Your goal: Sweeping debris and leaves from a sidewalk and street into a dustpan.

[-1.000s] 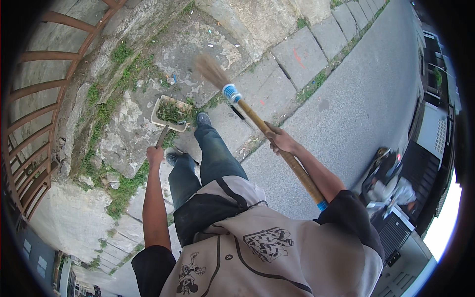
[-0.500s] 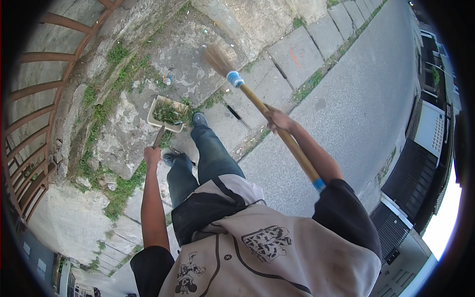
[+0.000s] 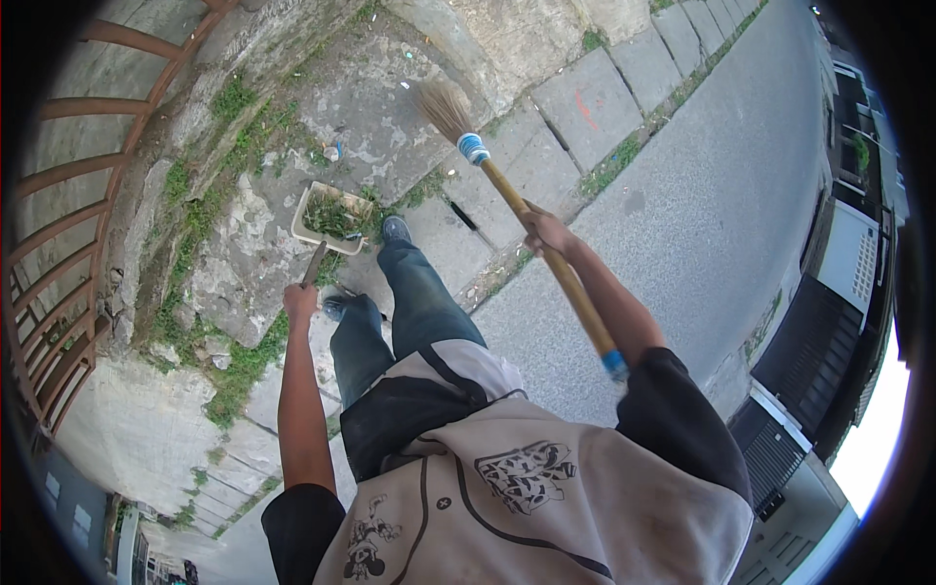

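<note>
My right hand (image 3: 548, 232) grips the wooden handle of a broom (image 3: 513, 199) partway down its length. Its brown bristles (image 3: 446, 109) point up and left, and blue and white binding wraps the neck. My left hand (image 3: 300, 300) is closed around the handle of a dustpan (image 3: 304, 234), a pale, box-shaped pan. Green weeds and leafy debris (image 3: 336, 216) lie in the pan, close to my shoes. The broom head is apart from the pan, over the concrete beyond it; whether the bristles touch the ground I cannot tell.
A small blue and white scrap (image 3: 333, 152) lies past the pan on rough concrete. Weeds (image 3: 234, 101) grow along the broken ledge at left, beside a rusty metal railing (image 3: 115, 107). Paving slabs (image 3: 585, 102) border the grey road (image 3: 712, 185). Dark gates (image 3: 809, 331) stand at far right.
The broom has shifted slightly right and downward, and its bristles look less blurred. The dustpan and my left hand stay nearly where they were.
</note>
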Demonstrator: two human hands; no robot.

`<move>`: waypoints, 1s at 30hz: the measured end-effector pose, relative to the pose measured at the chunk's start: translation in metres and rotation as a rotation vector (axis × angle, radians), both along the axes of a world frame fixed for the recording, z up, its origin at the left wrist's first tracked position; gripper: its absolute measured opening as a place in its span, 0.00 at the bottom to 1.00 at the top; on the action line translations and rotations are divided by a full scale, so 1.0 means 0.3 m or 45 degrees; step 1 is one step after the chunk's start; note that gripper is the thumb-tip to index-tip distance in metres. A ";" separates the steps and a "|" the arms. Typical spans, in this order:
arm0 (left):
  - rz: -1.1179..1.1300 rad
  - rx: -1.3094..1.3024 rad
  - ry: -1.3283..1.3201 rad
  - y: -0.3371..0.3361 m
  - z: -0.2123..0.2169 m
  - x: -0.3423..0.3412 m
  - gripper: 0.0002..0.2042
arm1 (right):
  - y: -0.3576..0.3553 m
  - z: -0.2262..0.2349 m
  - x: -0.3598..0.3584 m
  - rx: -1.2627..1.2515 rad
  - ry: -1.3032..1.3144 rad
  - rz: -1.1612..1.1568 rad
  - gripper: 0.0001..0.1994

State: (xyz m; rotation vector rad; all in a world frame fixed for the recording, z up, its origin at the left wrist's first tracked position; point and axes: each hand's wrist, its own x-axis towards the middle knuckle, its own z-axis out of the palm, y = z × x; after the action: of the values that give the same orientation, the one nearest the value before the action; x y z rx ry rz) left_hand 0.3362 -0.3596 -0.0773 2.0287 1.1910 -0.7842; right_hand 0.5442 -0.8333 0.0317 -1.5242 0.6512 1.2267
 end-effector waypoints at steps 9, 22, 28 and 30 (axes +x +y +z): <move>-0.083 0.106 -0.012 -0.020 -0.022 0.015 0.17 | 0.056 0.003 0.135 -0.282 -0.451 0.113 0.28; 0.023 0.071 -0.020 0.009 -0.004 0.009 0.17 | 0.182 -0.141 0.119 -0.134 -0.148 0.701 0.29; 0.006 0.127 0.017 0.009 -0.066 -0.008 0.18 | 0.089 0.117 0.109 -0.196 -0.099 0.459 0.29; -0.014 0.127 0.044 0.008 -0.028 0.007 0.17 | 0.123 0.076 0.199 -0.275 -0.274 0.397 0.28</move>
State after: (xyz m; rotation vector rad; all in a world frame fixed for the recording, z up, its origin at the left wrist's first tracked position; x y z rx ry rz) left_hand 0.3382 -0.3573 -0.0858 2.1118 1.2614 -0.7824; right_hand 0.6040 -0.7964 0.0544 -1.9637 0.4237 1.2260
